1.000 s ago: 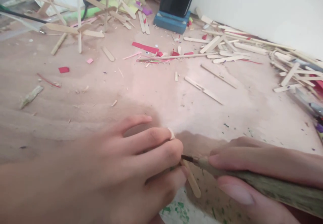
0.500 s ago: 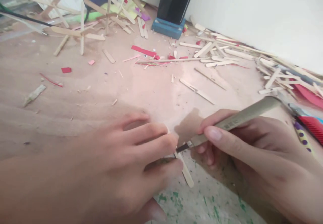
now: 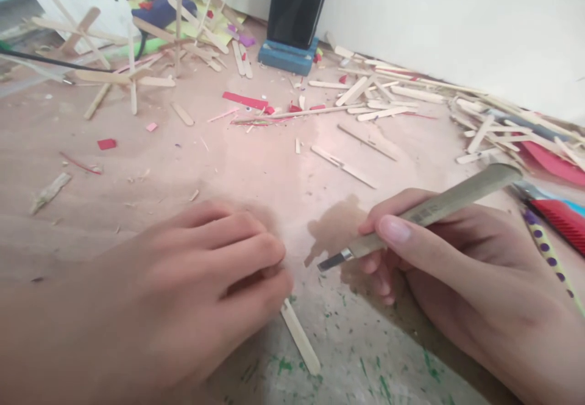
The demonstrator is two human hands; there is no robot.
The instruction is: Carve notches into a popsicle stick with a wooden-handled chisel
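My left hand (image 3: 183, 289) lies low on the board with its fingers curled together, pinching the upper end of a flat wooden craft stick (image 3: 300, 337) that slants down to the right from under the fingertips. My right hand (image 3: 457, 271) is closed round a thin craft knife (image 3: 425, 213) with a worn pale handle. Its dark blade tip hangs just above the board, a little to the right of my left fingers and clear of the stick.
A pink-brown work board (image 3: 256, 167) stained with green paint near me. Several loose craft sticks (image 3: 379, 97) lie along the white wall; glued stick frames (image 3: 132, 73) stand at the far left. A black object on a blue base (image 3: 292, 33), red paper scraps (image 3: 244, 99), a red-handled tool (image 3: 560, 222).
My left hand slid left and down, pulling the stick with it. The knife tip came off the stick and now hangs apart from it. The view shifted slightly.
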